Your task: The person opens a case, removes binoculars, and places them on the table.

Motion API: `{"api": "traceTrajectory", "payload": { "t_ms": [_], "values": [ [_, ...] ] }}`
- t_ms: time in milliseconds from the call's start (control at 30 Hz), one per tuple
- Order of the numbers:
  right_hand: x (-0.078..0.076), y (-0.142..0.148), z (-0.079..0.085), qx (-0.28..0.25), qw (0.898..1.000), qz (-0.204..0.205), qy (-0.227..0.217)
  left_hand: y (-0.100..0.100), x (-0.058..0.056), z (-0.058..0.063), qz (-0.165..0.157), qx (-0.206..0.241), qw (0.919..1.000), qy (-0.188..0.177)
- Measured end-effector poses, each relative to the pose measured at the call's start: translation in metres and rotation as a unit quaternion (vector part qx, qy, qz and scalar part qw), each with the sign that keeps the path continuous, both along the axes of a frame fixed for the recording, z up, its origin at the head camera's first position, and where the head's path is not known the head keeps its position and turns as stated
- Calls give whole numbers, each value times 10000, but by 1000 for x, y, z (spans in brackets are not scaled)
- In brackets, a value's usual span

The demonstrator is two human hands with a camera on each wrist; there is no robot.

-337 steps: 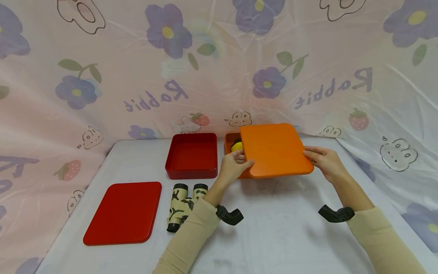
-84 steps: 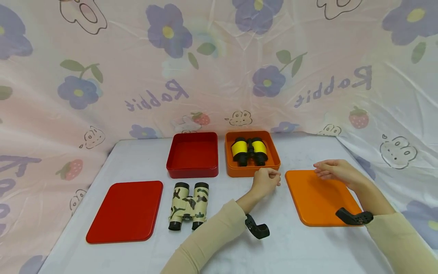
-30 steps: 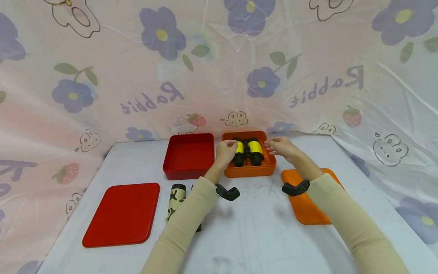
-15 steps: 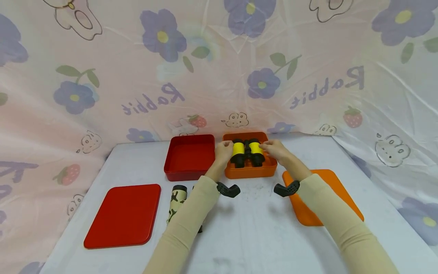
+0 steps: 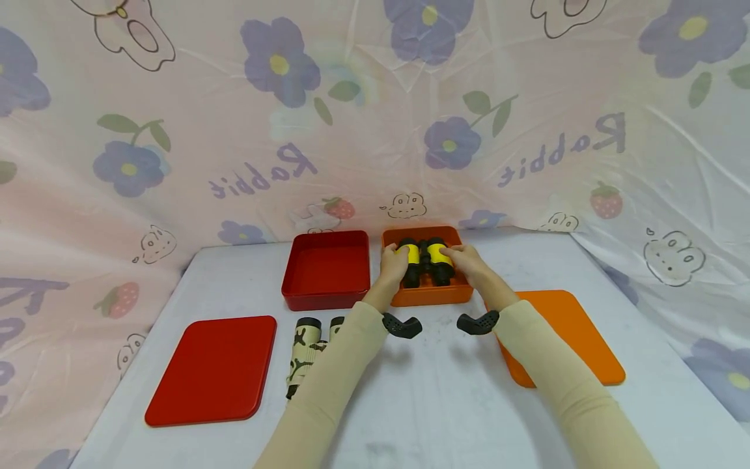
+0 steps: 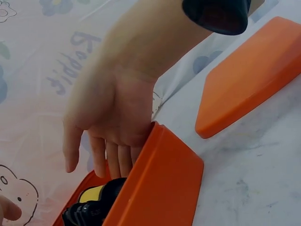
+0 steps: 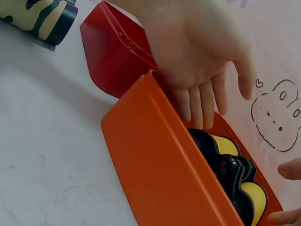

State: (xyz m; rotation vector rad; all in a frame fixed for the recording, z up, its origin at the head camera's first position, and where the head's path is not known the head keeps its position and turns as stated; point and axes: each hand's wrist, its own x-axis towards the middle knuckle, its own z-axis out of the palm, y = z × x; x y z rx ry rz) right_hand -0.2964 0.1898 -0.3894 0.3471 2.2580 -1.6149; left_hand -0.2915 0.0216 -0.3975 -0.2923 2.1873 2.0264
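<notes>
Black-and-yellow binoculars (image 5: 425,257) lie in the orange box (image 5: 432,298), seen in the head view. My left hand (image 5: 392,264) reaches over the box's left side, its thumb overlapping the left yellow barrel. On the other side my right hand (image 5: 471,262) does the same at the right barrel. In the right wrist view the left hand (image 7: 202,61) shows straight fingers dipping into the box beside the binoculars (image 7: 228,165). The left wrist view shows the right hand (image 6: 120,103) with fingers extended downward inside the wall and the thumb standing apart.
To the left stands a red box (image 5: 325,302) with nothing inside. Its red lid (image 5: 212,371) lies at the front left. Camouflage binoculars (image 5: 305,352) lie partly hidden under the left sleeve. An orange lid (image 5: 571,332) lies flat at the right, partly covered by the right arm.
The orange lid was carried from the box to the table at right and released. Both hands have since moved to the black-and-yellow binoculars, the right one drawing in leftward.
</notes>
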Motion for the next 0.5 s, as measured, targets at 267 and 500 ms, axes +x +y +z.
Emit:
{"api": "traceTrajectory", "payload": {
  "t_ms": [267,500],
  "values": [
    [-5,-1,-10,-169,9996,-186,-145,6,-2,-7,17,-174,9997,-186],
    [-5,-1,-12,-95,9997,-67,-209,8,6,1,-5,-483,9987,-145]
  ]
}}
